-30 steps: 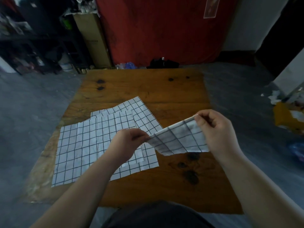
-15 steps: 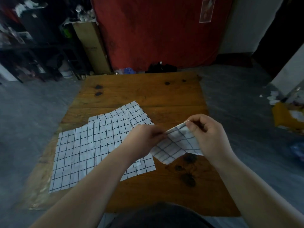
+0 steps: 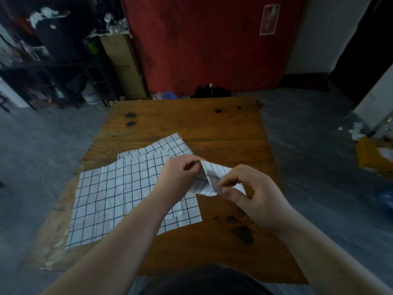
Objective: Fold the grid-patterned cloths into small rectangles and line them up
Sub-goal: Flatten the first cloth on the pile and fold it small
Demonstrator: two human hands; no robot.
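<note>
1. My left hand (image 3: 178,177) and right hand (image 3: 255,199) have closed together, both pinching the held cloth (image 3: 209,173) above the bench (image 3: 191,120): halved again.
2. Flat cloths (image 3: 110,199) beside it remain unfolded.

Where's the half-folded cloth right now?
Head view, right of centre: the cloth is pinched between the left hand and right hand above the table, beside the flat cloths.
</note>
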